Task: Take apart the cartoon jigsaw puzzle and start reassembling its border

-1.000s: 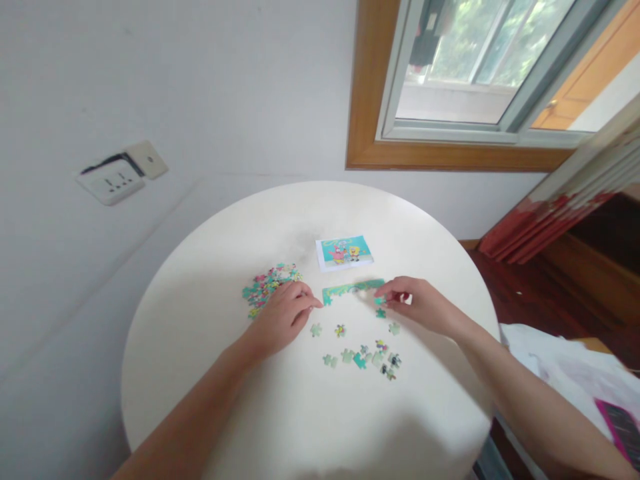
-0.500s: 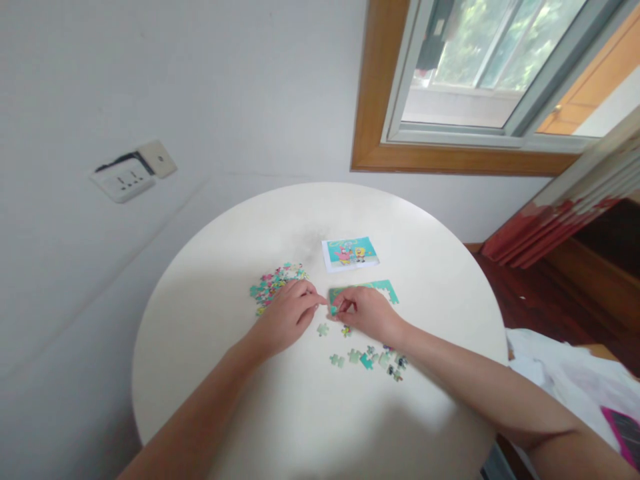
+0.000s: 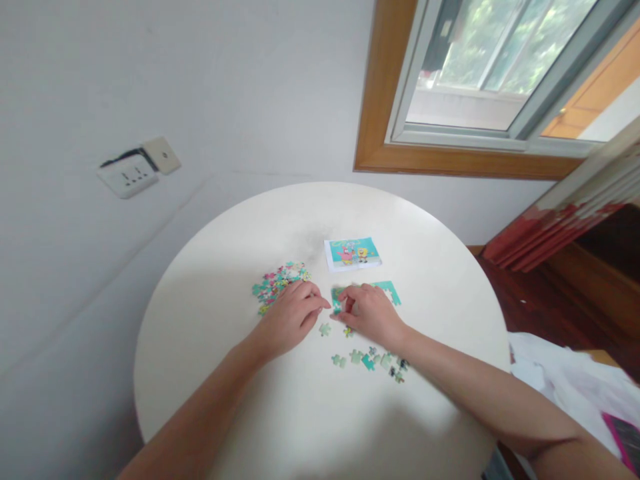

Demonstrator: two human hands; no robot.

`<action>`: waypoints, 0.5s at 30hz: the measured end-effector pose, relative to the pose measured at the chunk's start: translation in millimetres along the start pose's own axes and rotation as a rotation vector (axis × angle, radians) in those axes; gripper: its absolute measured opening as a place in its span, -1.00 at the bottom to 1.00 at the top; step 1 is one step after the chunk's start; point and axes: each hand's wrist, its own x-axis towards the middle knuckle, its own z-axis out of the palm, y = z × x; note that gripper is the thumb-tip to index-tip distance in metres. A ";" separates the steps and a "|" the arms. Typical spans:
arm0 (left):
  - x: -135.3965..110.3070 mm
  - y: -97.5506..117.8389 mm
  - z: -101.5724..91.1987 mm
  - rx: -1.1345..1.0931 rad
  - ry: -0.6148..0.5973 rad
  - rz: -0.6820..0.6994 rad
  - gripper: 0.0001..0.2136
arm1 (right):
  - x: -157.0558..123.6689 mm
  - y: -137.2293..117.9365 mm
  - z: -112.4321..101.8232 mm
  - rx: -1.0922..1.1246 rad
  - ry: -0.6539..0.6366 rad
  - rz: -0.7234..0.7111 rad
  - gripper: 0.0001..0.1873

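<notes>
My right hand (image 3: 370, 312) is over a partly joined jigsaw puzzle (image 3: 391, 291). Its thumb and fingers close around a teal puzzle piece (image 3: 338, 307) at the puzzle's left edge. My left hand (image 3: 298, 312) hovers just to the left, index finger stretched toward that edge and the thumb apart from it; I see nothing in it. Behind this hand lies a heap of mixed puzzle pieces (image 3: 275, 283), partly covered by it. A pale green piece (image 3: 325, 329) lies between the hands, and a yellow piece (image 3: 349, 331) is under the right hand.
Several loose pieces (image 3: 369, 361) lie in front of the right wrist. A reference picture card (image 3: 354, 253) with cartoon figures rests behind the puzzle. All of it is on a round white table (image 3: 240, 227) by a wall with a socket (image 3: 129, 176) and a window.
The right thumb and fingers have spread slightly around the teal piece, and more of the puzzle's left edge shows. My left hand stays nearly still; the view has shifted a little.
</notes>
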 end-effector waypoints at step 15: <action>0.5 6.6 -1.7 0.006 -0.077 -0.006 -0.73 | -2.8 7.1 -2.3 0.037 -0.097 -0.077 -0.84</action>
